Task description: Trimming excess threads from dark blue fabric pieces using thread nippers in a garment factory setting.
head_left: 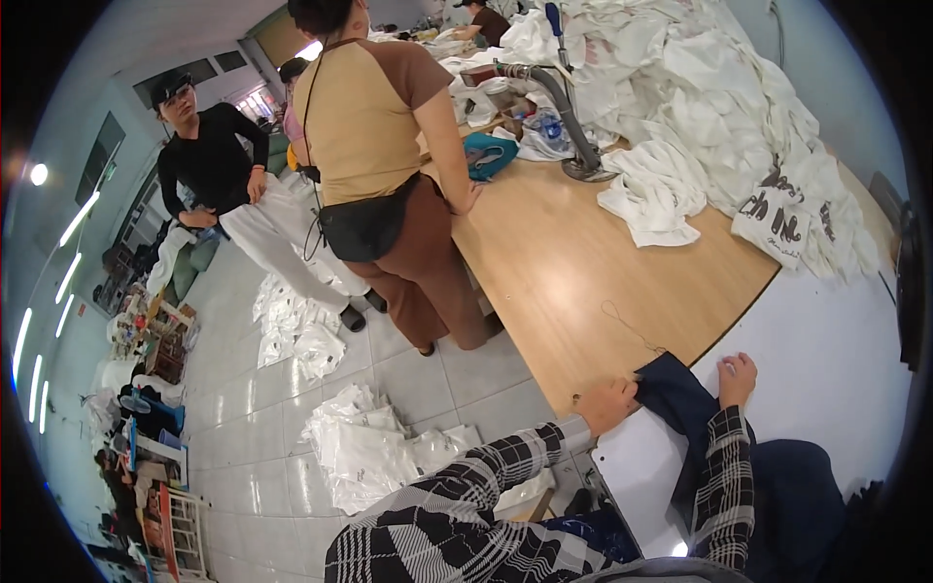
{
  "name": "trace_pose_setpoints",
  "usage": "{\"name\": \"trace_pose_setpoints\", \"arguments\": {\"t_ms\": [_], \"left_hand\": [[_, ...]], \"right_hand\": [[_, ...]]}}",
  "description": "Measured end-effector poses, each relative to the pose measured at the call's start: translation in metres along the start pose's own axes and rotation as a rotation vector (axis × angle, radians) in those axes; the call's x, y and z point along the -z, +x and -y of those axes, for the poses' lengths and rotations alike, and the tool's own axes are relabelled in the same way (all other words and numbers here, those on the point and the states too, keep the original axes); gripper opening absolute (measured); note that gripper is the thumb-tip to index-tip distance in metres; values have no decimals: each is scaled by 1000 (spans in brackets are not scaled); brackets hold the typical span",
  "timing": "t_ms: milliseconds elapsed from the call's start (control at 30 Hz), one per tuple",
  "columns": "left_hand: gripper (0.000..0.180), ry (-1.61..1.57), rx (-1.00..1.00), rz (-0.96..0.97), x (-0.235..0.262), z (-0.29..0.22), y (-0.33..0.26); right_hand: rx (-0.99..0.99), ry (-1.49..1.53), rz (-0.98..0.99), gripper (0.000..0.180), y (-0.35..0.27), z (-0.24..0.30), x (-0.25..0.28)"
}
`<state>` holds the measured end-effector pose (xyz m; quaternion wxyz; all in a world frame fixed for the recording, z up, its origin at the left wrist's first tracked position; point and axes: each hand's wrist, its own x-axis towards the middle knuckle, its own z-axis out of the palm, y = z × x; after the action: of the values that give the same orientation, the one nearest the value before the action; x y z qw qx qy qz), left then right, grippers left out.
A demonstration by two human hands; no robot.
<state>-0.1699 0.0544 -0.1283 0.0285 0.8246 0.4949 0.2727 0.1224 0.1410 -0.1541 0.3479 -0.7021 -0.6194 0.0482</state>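
Note:
A dark navy cloth piece (pixel 671 387) lies across the seam between the wooden tabletop and the white tabletop. My left hand (pixel 606 406) has its fingers closed on the cloth's left end, near the wooden table's corner. Just right of the cloth, my right hand (pixel 738 380) rests over the white surface with fingers loosely bent and apart, seemingly holding nothing. More navy fabric (pixel 799 496) is bunched beside my right forearm, which hides part of it. A thin loop of dark thread (pixel 622 325) lies beyond the cloth.
The wooden table (pixel 573 282) carries a large heap of white garments (pixel 671 87), a grey flexible-arm lamp or hose (pixel 573 117) and a teal item (pixel 489 155). A person in a tan-and-brown shirt (pixel 364 117) leans on its left edge. White bagged bundles (pixel 360 447) lie on the tiled floor.

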Motion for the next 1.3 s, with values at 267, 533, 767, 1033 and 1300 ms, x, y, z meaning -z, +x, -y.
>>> {"name": "trace_pose_setpoints", "arguments": {"t_ms": [267,533,767,1033,1300], "left_hand": [[26,-2,-23,-8,-1,7,0],[21,18,-7,8,4,0,-1],[16,33,-22,6,-5,-1,-7],[12,-46,119,167,20,14,-3],[22,-901,256,359,104,-68,23]], "right_hand": [[223,198,188,39,-68,100,45],[219,146,113,16,-98,86,28],[-16,558,-77,10,-102,100,56],[-343,909,-79,13,-143,147,126],[-392,971,-83,12,-185,135,150]]}}
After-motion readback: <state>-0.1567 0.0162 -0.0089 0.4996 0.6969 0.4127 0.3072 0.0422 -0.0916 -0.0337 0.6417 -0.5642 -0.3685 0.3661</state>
